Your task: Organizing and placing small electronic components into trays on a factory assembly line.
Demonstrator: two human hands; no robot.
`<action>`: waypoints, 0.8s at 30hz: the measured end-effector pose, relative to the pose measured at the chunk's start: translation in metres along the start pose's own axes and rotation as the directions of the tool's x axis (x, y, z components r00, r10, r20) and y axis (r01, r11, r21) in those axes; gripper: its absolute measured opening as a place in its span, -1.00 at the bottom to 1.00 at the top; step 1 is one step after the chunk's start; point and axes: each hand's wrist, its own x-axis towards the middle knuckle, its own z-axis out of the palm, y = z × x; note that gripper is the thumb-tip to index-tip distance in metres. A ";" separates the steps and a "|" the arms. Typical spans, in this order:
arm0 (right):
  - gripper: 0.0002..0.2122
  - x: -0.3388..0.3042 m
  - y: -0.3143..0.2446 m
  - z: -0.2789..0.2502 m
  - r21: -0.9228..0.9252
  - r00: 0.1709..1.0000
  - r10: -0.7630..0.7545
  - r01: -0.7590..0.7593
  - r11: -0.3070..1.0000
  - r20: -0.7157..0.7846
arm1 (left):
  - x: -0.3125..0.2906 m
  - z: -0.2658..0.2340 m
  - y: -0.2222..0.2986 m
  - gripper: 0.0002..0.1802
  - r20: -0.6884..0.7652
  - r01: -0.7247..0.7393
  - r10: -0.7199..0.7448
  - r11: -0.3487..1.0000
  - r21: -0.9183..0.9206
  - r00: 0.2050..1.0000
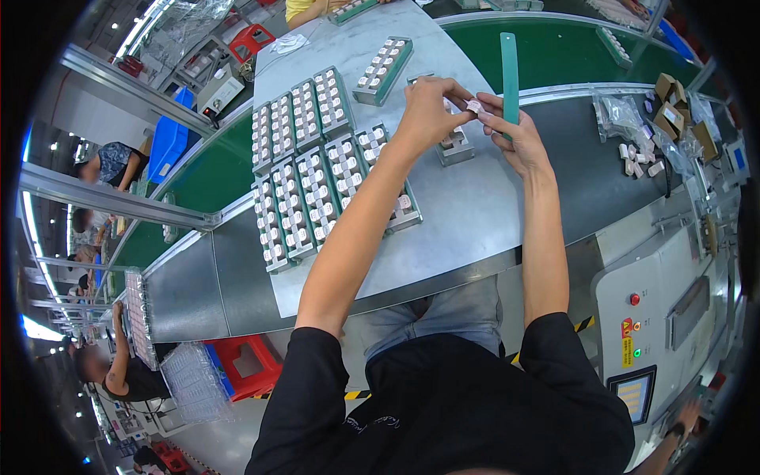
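Note:
Between the fingertips of both hands is a small white and pinkish part (474,105), partly covered by the fingers. My left hand (428,112) is closed, its thumb and fingers pinching the part from the left. My right hand (518,141) is closed around the lower end of a flat green strip (509,71), which points away from me; its fingertips also meet the small part. Below the hands lies a grey-green tray (457,155), mostly hidden by the left hand. To the left stand several similar trays (332,103) filled with rows of white-topped pieces, some partly covered by my left forearm.
One more filled tray (383,71) lies farther back on the pale tabletop (467,214). Loose white pieces (636,161), plastic bags (621,119) and cardboard boxes (671,119) sit at the right. Green conveyor belts (546,55) run behind. A control panel (645,317) stands at lower right. Other people work at left.

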 end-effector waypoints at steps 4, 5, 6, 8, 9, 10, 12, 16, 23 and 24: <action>-0.54 -0.003 -0.001 0.003 -0.078 1.000 0.011 -0.011 0.997 0.000 | -0.006 -0.001 0.004 -0.79 -0.029 -0.023 0.026 0.994 0.105 0.999; -0.58 -0.005 -0.002 0.006 -0.219 0.999 -0.031 0.025 0.975 -0.023 | -0.007 -0.003 0.005 -0.80 -0.011 0.031 -0.029 0.989 0.143 1.000; -0.62 -0.005 -0.003 0.009 -0.356 0.996 -0.076 0.058 0.933 -0.038 | -0.008 -0.005 0.005 -0.80 0.003 0.083 -0.085 0.980 0.182 0.996; -0.66 -0.008 -0.001 0.011 -0.402 0.997 -0.061 0.039 0.915 -0.043 | -0.012 -0.006 0.008 -0.82 0.017 0.053 -0.059 0.970 0.236 0.998; -0.70 -0.008 0.000 0.012 -0.447 0.998 -0.048 0.021 0.894 -0.051 | -0.014 -0.005 0.007 -0.83 0.033 0.021 -0.031 0.958 0.287 0.999; -0.70 -0.007 0.002 0.010 -0.448 0.998 -0.045 0.018 0.894 -0.049 | -0.016 -0.005 0.006 -0.83 0.032 0.024 -0.035 0.958 0.287 0.999; -0.71 -0.003 0.009 0.004 -0.507 0.996 -0.086 0.056 0.860 -0.037 | -0.018 -0.004 0.003 -0.84 0.086 -0.063 0.040 0.957 0.285 0.995; -0.73 -0.009 0.018 0.001 -0.452 0.993 -0.050 -0.004 0.892 -0.107 | -0.024 -0.008 -0.005 -0.83 0.108 -0.053 0.024 0.959 0.279 0.994; -0.71 -0.014 0.021 0.006 -0.579 0.990 -0.094 0.018 0.815 -0.102 | -0.030 -0.023 0.003 -0.74 0.185 -0.007 -0.047 0.960 0.280 0.982; -0.70 -0.014 0.021 0.005 -0.588 0.991 -0.084 0.004 0.809 -0.108 | -0.032 -0.023 0.006 -0.73 0.196 -0.004 -0.057 0.954 0.300 0.979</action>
